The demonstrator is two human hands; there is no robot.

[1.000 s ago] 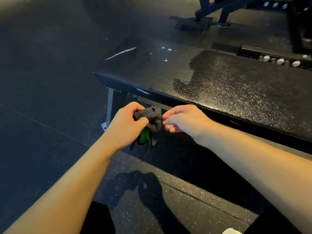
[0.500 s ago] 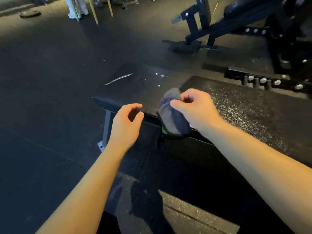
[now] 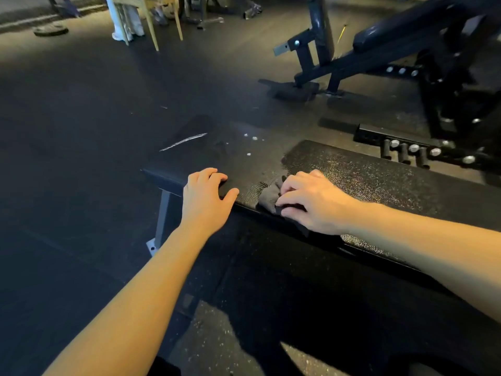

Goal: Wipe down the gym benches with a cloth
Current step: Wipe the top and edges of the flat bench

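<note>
Two hands, one cloth, one bench: we list changes first.

1. Right hand (image 3: 311,203): half a second ago it held the cloth (image 3: 267,196) bunched and raised at the front edge of the bench (image 3: 374,172). Now it lies low on the pad with its fingers bent over the cloth, gripping it and pressing it flat against the top near that edge. A grey fold shows to the left of the fingers.
2. Left hand (image 3: 206,199): a second ago it held the cloth, and half a second ago it hung short of the edge. Now its bent fingertips rest on the pad near the left end, thumb at the front edge, grasping nothing. It sits just beside the cloth, apart from it.
3. View: we now see farther up the room than before.

Surroundings:
- Dark speckled floor (image 3: 81,158), with a white streak (image 3: 184,141) and white specks (image 3: 249,138) beyond the bench.
- Grey leg (image 3: 162,213) under the bench's left end.
- Adjustable bench (image 3: 352,63), dark frame, behind and to the right.
- Rack (image 3: 374,135) with silver-capped pegs, low on the floor just behind the pad.
- Chair (image 3: 153,31), pale wooden legs, far left.
- Weight plate (image 3: 50,30), flat on the floor, far corner.

Nothing lies on the pad ahead of the cloth's side of the bench that we can make out. Writing: none we can read.
</note>
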